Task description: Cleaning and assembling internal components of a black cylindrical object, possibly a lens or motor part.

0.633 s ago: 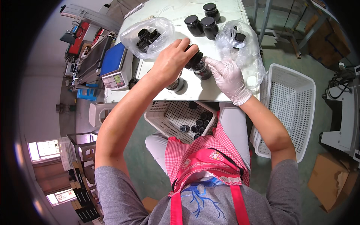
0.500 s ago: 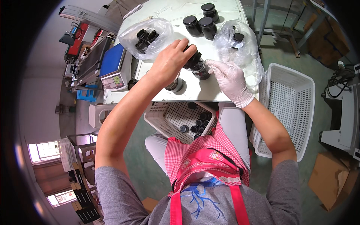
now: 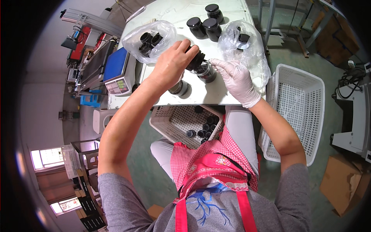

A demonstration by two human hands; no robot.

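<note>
My bare left hand (image 3: 173, 63) is wrapped round a black jar (image 3: 196, 61), tipped with its mouth toward the right. Right below that mouth stands an uncapped glass jar (image 3: 207, 74) with dark contents. My right hand (image 3: 235, 79), in a white glove, has its fingers pinched together beside the two mouths. A thin, shiny bit shows at its fingertips, too small to name. Another glass jar (image 3: 179, 88) stands near the table's front edge, partly behind my left wrist.
Three black-lidded jars (image 3: 212, 29) stand farther back on the white table (image 3: 174, 9). Plastic bags with black containers lie left (image 3: 167, 33) and right (image 3: 255, 54). A scale (image 3: 117, 69) stands at left. A white basket (image 3: 170, 125) sits below, another (image 3: 295, 112) at right.
My left hand has tilted the black jar further and brought it slightly lower over the glass jar. My right fingertips have shifted slightly left and up toward the mouths.
</note>
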